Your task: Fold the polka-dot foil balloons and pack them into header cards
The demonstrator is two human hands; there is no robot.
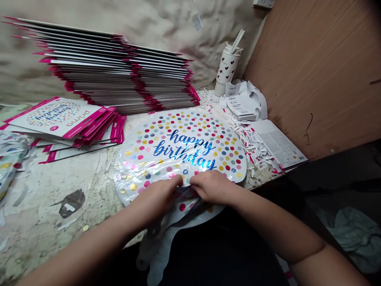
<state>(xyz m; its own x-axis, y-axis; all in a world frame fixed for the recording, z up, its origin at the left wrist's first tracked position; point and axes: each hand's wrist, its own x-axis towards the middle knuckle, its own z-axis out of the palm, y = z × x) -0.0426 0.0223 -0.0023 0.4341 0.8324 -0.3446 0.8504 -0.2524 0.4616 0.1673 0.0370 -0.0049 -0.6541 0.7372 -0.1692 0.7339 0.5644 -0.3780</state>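
"What are those hands up to?"

"The bare left hand point(156, 197) and right hand point(212, 186) are bent over side by side, fingers curled down and nearly meeting. Neither is a tight fist, and neither has let go. They seem to be grasping a fold of something."

"A fold of what?"

"A round, silvery foil balloon point(178, 147), printed with multicoloured polka dots and shiny blue script reading 'happy birthday'. It lies flat on the bench under the fingers, and its flat white tail point(160, 254) hangs over the bench edge."

"What's around it?"

"Behind it leans a tall stack of grey cards with magenta edges point(119, 75). To the left sits a fanned pile of white-and-magenta printed cards point(56, 123). To the right I see a drift of shredded white paper strips point(241, 137), a printed white leaflet point(276, 143), and a white cup with red hearts and a straw point(228, 65), beside a brown wooden panel point(315, 71). It's all on a worn, stained, pale workbench point(38, 206)."
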